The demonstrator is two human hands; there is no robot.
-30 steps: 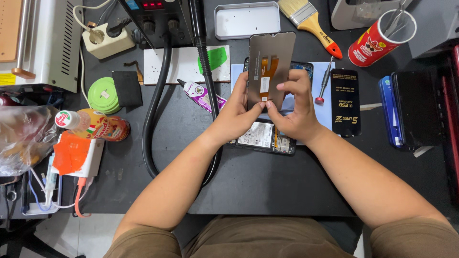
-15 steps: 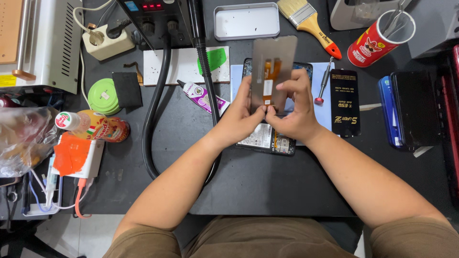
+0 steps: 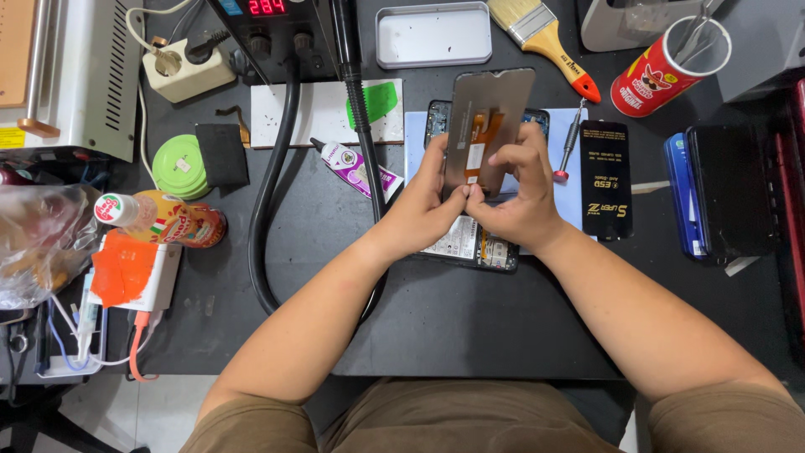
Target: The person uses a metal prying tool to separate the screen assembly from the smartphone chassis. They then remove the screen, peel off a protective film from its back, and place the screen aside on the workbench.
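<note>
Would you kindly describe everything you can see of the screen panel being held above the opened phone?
The screen panel is a thin grey rectangle with rounded corners, its back facing up, bearing an orange flex ribbon and a small white label. It is raised and tilted over the opened phone. The left hand and right hand grip its lower end, thumbs meeting at the bottom edge.

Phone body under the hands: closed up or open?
Open. The phone body lies flat on the mat with its internals exposed, while both hands, left hand and right hand, hold the screen panel tilted up above it.
</note>
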